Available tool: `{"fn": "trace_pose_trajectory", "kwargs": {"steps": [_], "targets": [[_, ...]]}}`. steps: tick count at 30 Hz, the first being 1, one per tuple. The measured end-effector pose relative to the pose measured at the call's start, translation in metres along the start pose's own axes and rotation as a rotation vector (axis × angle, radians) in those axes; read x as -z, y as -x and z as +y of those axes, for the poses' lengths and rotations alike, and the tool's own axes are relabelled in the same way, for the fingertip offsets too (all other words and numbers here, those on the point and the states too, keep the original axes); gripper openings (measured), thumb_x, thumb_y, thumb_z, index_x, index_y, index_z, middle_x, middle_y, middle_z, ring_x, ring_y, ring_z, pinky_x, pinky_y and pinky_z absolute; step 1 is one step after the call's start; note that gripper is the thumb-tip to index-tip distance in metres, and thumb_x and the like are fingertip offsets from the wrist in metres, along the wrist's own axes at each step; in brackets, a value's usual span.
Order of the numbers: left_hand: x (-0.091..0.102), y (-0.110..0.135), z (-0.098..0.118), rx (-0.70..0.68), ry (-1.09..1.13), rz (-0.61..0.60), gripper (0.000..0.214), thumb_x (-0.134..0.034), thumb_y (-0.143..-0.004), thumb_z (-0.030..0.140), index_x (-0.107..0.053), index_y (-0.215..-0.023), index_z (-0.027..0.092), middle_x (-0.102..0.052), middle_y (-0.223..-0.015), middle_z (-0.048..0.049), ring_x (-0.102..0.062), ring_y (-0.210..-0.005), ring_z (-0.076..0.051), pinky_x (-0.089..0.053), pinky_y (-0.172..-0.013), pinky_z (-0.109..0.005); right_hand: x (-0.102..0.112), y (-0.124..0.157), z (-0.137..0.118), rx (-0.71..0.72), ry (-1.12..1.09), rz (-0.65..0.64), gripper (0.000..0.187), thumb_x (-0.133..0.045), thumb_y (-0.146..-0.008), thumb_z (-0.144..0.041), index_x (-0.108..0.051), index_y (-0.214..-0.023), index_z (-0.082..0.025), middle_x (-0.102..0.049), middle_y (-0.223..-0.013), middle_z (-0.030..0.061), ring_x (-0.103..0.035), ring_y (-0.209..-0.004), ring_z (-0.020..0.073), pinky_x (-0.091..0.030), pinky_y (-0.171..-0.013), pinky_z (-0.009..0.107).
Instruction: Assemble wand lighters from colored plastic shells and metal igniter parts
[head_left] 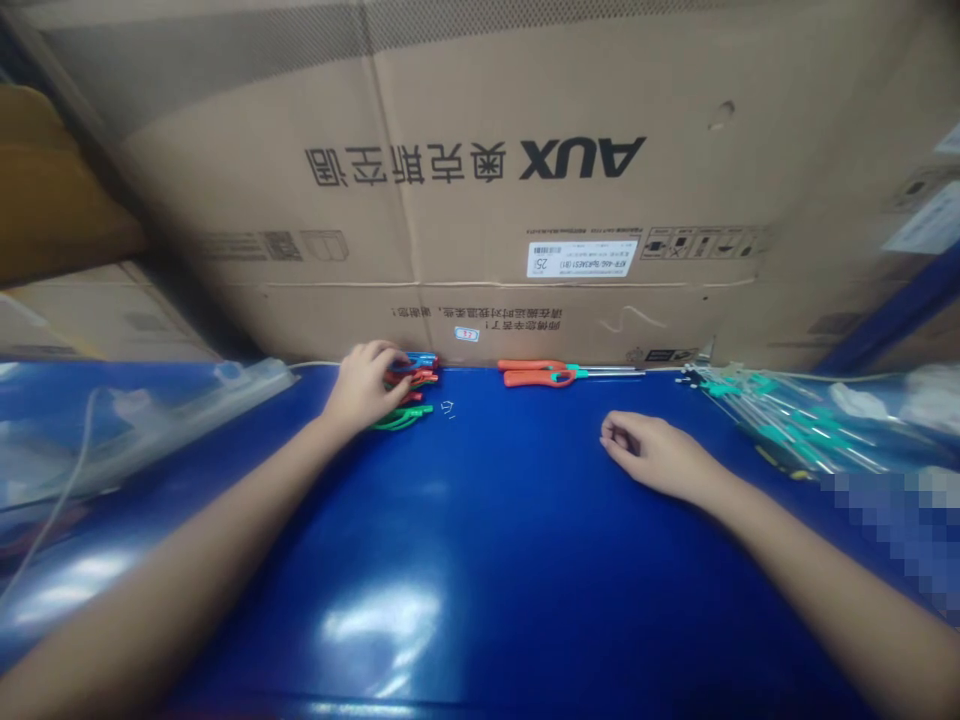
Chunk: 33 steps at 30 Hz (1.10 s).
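Note:
At the back left of the blue table, my left hand [365,388] reaches over a pile of coloured plastic handle pieces. Its fingers and thumb close around an orange handle piece [420,377], partly hidden by the hand. A blue handle piece [424,360] lies behind, and green handle pieces [405,417] lie in front. Right of centre, my right hand [652,452] hovers over or rests on the table, its fingers curled in, with nothing visible in them. Two orange-handled stick lighters [536,374] with metal tubes lie against the cardboard between my hands.
A large cardboard box [465,230] walls off the back. Metal rods with green parts [795,415] are heaped at the right. A power strip [187,420] with a cable is at the left. Tiny metal bits [448,408] lie near the handle pile on the blue table [510,560].

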<state>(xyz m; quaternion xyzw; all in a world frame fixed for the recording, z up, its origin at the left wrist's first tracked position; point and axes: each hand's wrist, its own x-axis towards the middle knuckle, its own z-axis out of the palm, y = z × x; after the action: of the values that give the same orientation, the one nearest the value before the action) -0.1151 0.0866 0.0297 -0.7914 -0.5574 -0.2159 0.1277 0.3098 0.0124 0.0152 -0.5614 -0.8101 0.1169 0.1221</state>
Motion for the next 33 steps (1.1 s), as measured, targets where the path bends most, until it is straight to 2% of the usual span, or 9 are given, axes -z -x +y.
{"fn": "trace_pose_trajectory", "kwargs": {"steps": [3, 7, 12, 14, 19, 22, 27, 30, 33], "targets": [[0.005, -0.008, -0.005, -0.002, -0.009, -0.062, 0.041, -0.054, -0.081, 0.031, -0.060, -0.119, 0.018, -0.065, -0.123, -0.0119, -0.057, -0.117, -0.032, -0.045, -0.098, -0.046, -0.001, 0.000, 0.001, 0.011, 0.010, -0.003, 0.014, -0.047, -0.092, -0.032, -0.056, -0.088, -0.023, -0.065, -0.079, 0.0012, -0.059, -0.071, 0.0170, -0.037, -0.060, 0.027], [0.015, -0.025, -0.023, -0.003, -0.029, -0.166, 0.054, -0.055, -0.073, 0.028, -0.058, -0.126, 0.018, -0.064, -0.131, -0.0140, -0.056, -0.122, -0.037, -0.045, -0.099, -0.050, -0.001, 0.000, 0.001, 0.023, 0.010, 0.004, 0.013, -0.047, -0.092, -0.031, -0.057, -0.088, -0.023, -0.065, -0.079, 0.0012, -0.059, -0.071, 0.0174, -0.037, -0.060, 0.027], [0.030, -0.044, -0.048, -0.077, 0.027, -0.394, 0.056, -0.056, -0.069, 0.029, -0.062, -0.125, 0.022, -0.070, -0.124, -0.0057, -0.066, -0.112, -0.026, -0.052, -0.095, -0.034, 0.001, 0.001, -0.001, 0.009, 0.024, -0.018, 0.013, -0.046, -0.092, -0.030, -0.056, -0.089, -0.023, -0.065, -0.083, 0.0017, -0.059, -0.072, 0.0175, -0.037, -0.061, 0.027], [0.033, -0.048, -0.053, -0.093, 0.041, -0.446, 0.054, -0.054, -0.071, 0.030, -0.064, -0.124, 0.021, -0.070, -0.124, -0.0052, -0.067, -0.112, -0.024, -0.052, -0.095, -0.031, 0.002, 0.001, -0.002, 0.009, 0.021, -0.026, 0.012, -0.046, -0.092, -0.030, -0.056, -0.089, -0.023, -0.065, -0.083, 0.0019, -0.059, -0.073, 0.0177, -0.037, -0.061, 0.027], [0.037, -0.052, -0.054, -0.093, 0.029, -0.464, 0.050, -0.054, -0.074, 0.035, -0.068, -0.119, 0.018, -0.069, -0.123, -0.0098, -0.066, -0.111, -0.025, -0.051, -0.096, -0.031, 0.003, 0.002, -0.001, 0.023, 0.001, -0.028, 0.012, -0.047, -0.091, -0.029, -0.057, -0.089, -0.023, -0.065, -0.083, 0.0023, -0.059, -0.074, 0.0178, -0.038, -0.061, 0.027], [0.042, -0.052, -0.050, -0.086, 0.013, -0.440, 0.047, -0.059, -0.073, 0.040, -0.072, -0.111, 0.017, -0.069, -0.114, -0.0107, -0.066, -0.106, -0.026, -0.051, -0.093, -0.032, 0.002, 0.002, 0.000, 0.023, -0.003, -0.026, 0.012, -0.048, -0.091, -0.029, -0.057, -0.089, -0.023, -0.065, -0.083, 0.0023, -0.059, -0.073, 0.0176, -0.038, -0.061, 0.027], [0.062, -0.045, -0.025, -0.115, 0.055, -0.377, 0.041, -0.062, -0.077, 0.047, -0.074, -0.105, 0.020, -0.067, -0.100, -0.0078, -0.065, -0.093, -0.024, -0.052, -0.085, -0.033, 0.001, 0.003, 0.000, 0.046, 0.024, 0.009, 0.012, -0.047, -0.092, -0.028, -0.058, -0.089, -0.023, -0.065, -0.087, 0.0021, -0.060, -0.076, 0.0174, -0.042, -0.064, 0.028], [0.070, -0.031, 0.012, -0.201, 0.169, -0.385, 0.040, -0.062, -0.082, 0.049, -0.072, -0.112, 0.024, -0.068, -0.107, -0.0049, -0.065, -0.098, -0.022, -0.052, -0.088, -0.031, 0.003, 0.007, -0.009, 0.113, 0.007, 0.106, 0.016, -0.046, -0.096, -0.028, -0.061, -0.101, -0.025, -0.065, -0.104, 0.0042, -0.062, -0.082, 0.0178, -0.047, -0.069, 0.029], [0.060, -0.008, 0.062, -0.243, 0.463, -0.428, 0.030, -0.065, -0.085, 0.040, -0.074, -0.109, 0.024, -0.071, -0.105, -0.0040, -0.067, -0.095, -0.021, -0.053, -0.087, -0.032, 0.009, 0.014, -0.025, 0.206, -0.095, 0.257, 0.028, -0.048, -0.099, -0.032, -0.054, -0.125, -0.026, -0.059, -0.122, 0.0082, -0.061, -0.087, 0.0175, -0.051, -0.074, 0.031]]}}
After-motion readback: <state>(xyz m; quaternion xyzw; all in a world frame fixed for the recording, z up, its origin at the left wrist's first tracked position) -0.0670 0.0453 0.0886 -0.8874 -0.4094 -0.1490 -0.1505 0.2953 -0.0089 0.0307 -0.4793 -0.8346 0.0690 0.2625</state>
